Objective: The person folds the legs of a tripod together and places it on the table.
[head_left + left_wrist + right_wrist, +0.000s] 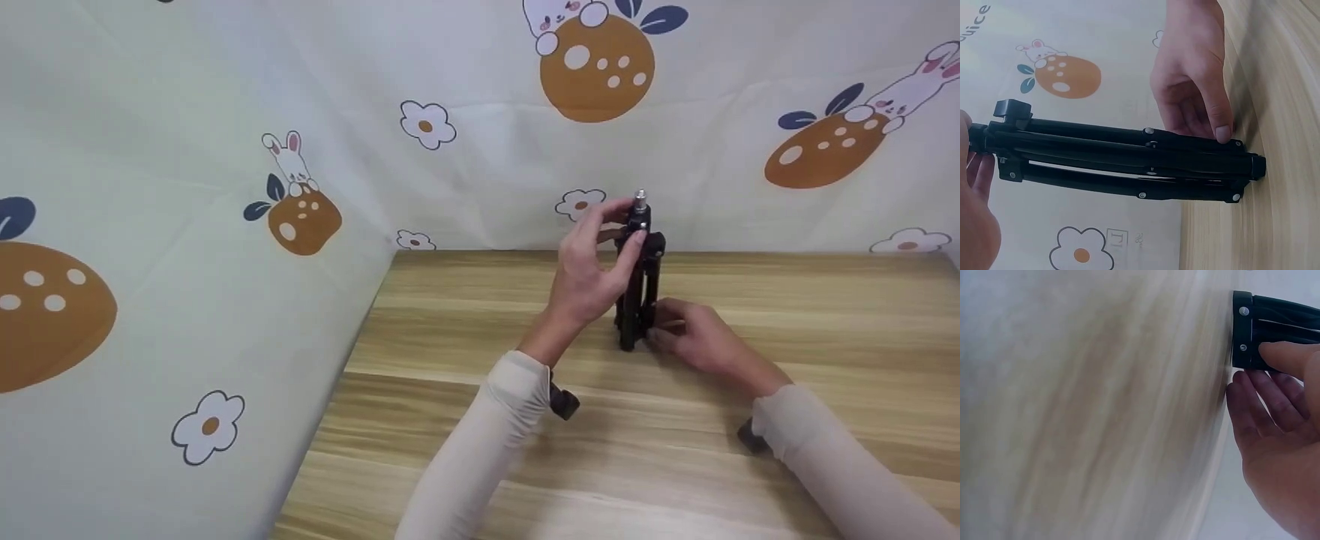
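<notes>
A black folded tripod stand [634, 296] stands nearly upright on the wooden table, its legs gathered together and a silver screw stud [640, 199] on top. My left hand [587, 277] holds it near the top, thumb on the near side and fingers around the back. Down at the foot, my right hand [701, 336] pinches the lower end. In the left wrist view, the right thumb [1222, 133] lies against a leg joint, and a black knob [1013, 109] sticks out near the upper collar. The right wrist view shows the stand's riveted base [1243, 329] between thumb and fingers.
The wood-grain table [450, 330] runs back to a pale cloth wall [480, 172] printed with rabbits, oranges and flowers. Another cloth side [150, 315] closes off the left. A black wrist device [564, 403] shows beside the left sleeve.
</notes>
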{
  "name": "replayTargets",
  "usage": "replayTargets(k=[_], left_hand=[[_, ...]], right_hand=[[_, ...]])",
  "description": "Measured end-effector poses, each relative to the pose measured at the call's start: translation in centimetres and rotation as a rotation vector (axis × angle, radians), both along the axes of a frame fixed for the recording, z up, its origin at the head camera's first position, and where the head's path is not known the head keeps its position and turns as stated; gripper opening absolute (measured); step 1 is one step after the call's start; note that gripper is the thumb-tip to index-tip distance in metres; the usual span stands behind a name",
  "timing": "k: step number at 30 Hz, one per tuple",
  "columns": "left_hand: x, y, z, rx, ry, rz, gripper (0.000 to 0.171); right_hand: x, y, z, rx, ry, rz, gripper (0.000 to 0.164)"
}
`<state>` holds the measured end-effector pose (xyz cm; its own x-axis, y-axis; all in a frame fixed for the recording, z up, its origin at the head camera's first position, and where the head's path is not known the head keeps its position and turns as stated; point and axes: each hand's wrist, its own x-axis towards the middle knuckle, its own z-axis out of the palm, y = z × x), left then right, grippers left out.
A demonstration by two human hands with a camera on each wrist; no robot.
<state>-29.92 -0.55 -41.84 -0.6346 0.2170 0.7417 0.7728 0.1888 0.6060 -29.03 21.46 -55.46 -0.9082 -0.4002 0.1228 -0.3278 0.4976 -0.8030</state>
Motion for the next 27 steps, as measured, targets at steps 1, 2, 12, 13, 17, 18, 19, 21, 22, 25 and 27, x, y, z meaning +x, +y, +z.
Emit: replayTargets(k=[1,2,12,13,17,18,19,21,22,25,27], left_hand=[[0.0,-0.1,0.0,0.0,0.002,0.004,0.039],[0.1,-0.2,-0.1,0.002,0.002,0.008,0.04],[0.2,-1.4,-0.3,0.032,0.005,0.061,0.047],[0.2,-1.5,-0.4,0.036,0.006,0.068,0.048],[0.0,-2.2,-0.7,0.045,-0.004,0.083,0.049],[-0.1,-2.4,-0.8,0.042,-0.007,0.088,0.05],[-0.1,-2.7,-0.8,0.038,-0.013,0.09,0.05],[-0.2,-3.2,-1.0,0.028,-0.022,0.096,0.052],[-0.2,-3.4,-1.0,0.023,-0.027,0.098,0.053],[-0.4,-4.2,-1.4,0.018,-0.039,0.098,0.055],[-0.4,-4.6,-1.6,0.024,-0.04,0.097,0.056]], right_hand=[[0.0,0.0,0.0,0.001,0.003,0.002,0.023],[0.1,0.0,0.0,0.003,0.004,0.005,0.023],[0.6,0.3,0.2,-0.019,-0.018,0.011,0.029],[0.6,0.4,0.2,-0.021,-0.017,0.009,0.029],[0.7,0.8,0.3,-0.01,0.018,-0.012,0.028],[0.7,0.9,0.4,-0.008,0.03,-0.018,0.028],[0.7,1.0,0.4,-0.005,0.041,-0.025,0.027],[0.7,1.2,0.5,-0.001,0.061,-0.036,0.026],[0.7,1.3,0.5,-0.003,0.066,-0.038,0.026],[0.7,1.6,0.5,-0.012,0.066,-0.044,0.025],[0.7,1.8,0.6,-0.018,0.058,-0.044,0.026]])
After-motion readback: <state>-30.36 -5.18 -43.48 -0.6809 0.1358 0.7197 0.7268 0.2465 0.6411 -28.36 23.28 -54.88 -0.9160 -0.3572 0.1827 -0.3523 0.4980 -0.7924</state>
